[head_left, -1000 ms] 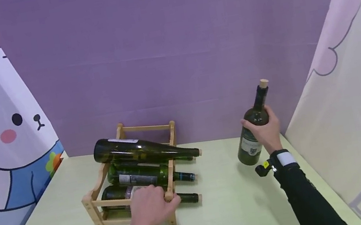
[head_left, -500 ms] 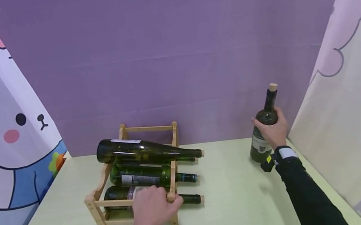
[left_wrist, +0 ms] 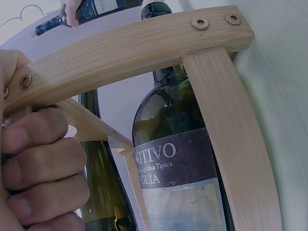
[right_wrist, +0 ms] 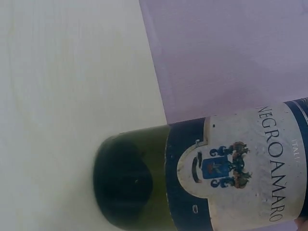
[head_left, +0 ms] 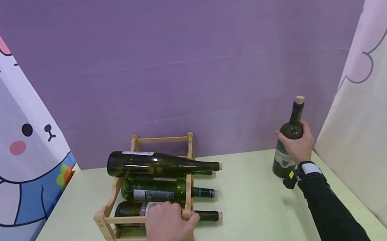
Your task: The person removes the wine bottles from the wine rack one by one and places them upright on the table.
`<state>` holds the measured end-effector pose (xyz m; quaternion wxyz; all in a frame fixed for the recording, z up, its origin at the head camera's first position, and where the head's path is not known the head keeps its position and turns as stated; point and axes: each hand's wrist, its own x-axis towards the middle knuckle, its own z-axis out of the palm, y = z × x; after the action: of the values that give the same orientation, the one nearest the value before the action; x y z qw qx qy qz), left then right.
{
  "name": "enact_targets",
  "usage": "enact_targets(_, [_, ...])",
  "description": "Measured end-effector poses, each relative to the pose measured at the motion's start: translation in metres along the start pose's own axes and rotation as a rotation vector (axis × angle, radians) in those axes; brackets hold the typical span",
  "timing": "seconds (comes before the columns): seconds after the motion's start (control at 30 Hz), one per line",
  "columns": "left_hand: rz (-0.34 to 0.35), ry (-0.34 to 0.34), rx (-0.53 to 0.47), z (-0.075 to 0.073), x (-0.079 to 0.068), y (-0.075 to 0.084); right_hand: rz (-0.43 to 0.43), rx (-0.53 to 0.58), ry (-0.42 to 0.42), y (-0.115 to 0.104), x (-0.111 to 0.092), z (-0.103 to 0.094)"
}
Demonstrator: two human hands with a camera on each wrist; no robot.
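Observation:
My right hand point(head_left: 299, 146) grips a dark green wine bottle point(head_left: 282, 161) around its upper body, at the back right of the table. The bottle is corked and leans to the right, its base low over the tabletop. In the right wrist view its wine label point(right_wrist: 240, 168) reads "NEGROAMARO". My left hand point(head_left: 168, 227) holds the near right corner of a wooden wine rack point(head_left: 125, 219), fingers point(left_wrist: 53, 163) curled at the rail. Several corked bottles lie in the rack, among them a long dark bottle point(head_left: 158, 162) on top and a green bottle point(head_left: 152, 194) below it.
A pale table point(head_left: 249, 222) carries the rack at its left. Behind it hangs a purple backdrop point(head_left: 207, 62). Patterned cloths, one with a cartoon rabbit point(head_left: 13, 120), flank the table on both sides. Bottle necks point(head_left: 209, 216) stick out past the rack's right side.
My right hand has carried the bottle right and lowered it toward the tabletop. The left hand keeps its hold on the rack, and the head view has shifted slightly.

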<state>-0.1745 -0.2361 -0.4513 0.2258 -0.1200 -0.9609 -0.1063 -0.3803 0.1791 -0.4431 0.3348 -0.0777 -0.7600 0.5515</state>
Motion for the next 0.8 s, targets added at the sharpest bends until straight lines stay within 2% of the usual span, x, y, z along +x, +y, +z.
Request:
enact_targets(0.43, [0.006,0.023,0.009,0.001,0.002,0.001,0.047,0.007,-0.102,0.002,0.000,-0.011])
enact_targets(0.6, [0.011,0.039,0.019,0.000,0.003,0.001,0.076,-0.013,-0.185,-0.006,0.002,-0.018])
enact_targets(0.8, [-0.005,0.001,0.023,0.000,0.000,0.001,0.086,-0.066,-0.265,-0.002,-0.005,-0.026])
